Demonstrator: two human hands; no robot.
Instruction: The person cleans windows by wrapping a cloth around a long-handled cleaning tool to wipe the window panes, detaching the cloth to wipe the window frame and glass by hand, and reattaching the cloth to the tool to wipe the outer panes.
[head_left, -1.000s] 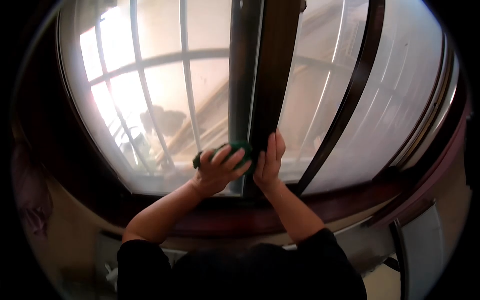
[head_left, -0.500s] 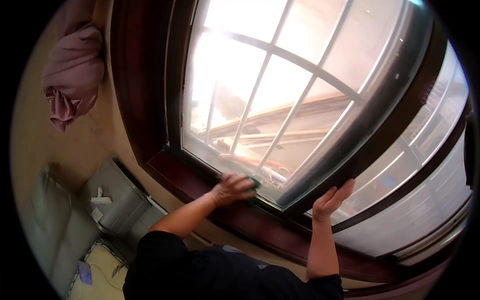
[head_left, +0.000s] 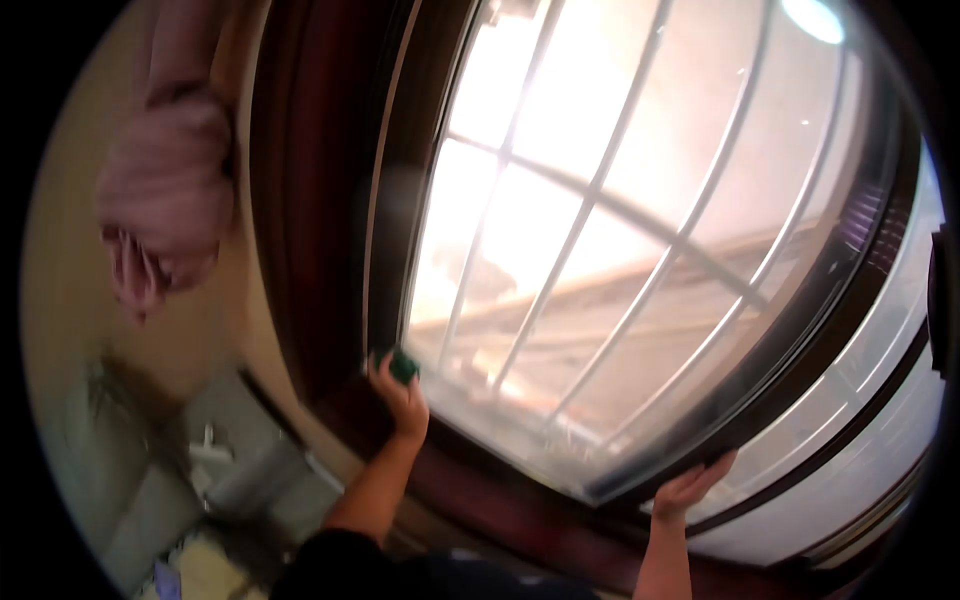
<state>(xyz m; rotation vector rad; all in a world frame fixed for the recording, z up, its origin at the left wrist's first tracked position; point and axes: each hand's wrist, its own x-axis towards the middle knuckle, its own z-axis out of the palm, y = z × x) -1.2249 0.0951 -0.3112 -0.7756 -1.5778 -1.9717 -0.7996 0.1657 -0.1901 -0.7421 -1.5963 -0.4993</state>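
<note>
My left hand [head_left: 402, 402] is at the lower left corner of the window, its fingers bent around a small dark green pad [head_left: 404, 366] that looks like a scouring pad. The pad is by the dark frame at the edge of the glass pane [head_left: 560, 340]. Farther right, my right hand [head_left: 690, 488] lies with stretched fingers against the lower part of the dark sash frame [head_left: 735, 432]. Its palm side is partly hidden. Light bars cross the bright view through the glass.
A dark red sill [head_left: 470, 497] runs below the window. Bundled pink curtain [head_left: 165, 195] hangs at the left. Beneath it are a grey padded headboard [head_left: 110, 450] and a white bracket-like item [head_left: 210, 450]. More window panes [head_left: 850, 450] extend on the right.
My left hand has moved left along the bottom of the pane with the green pad, into the corner. My right hand still rests at the sash frame. The view has shifted and tilted.
</note>
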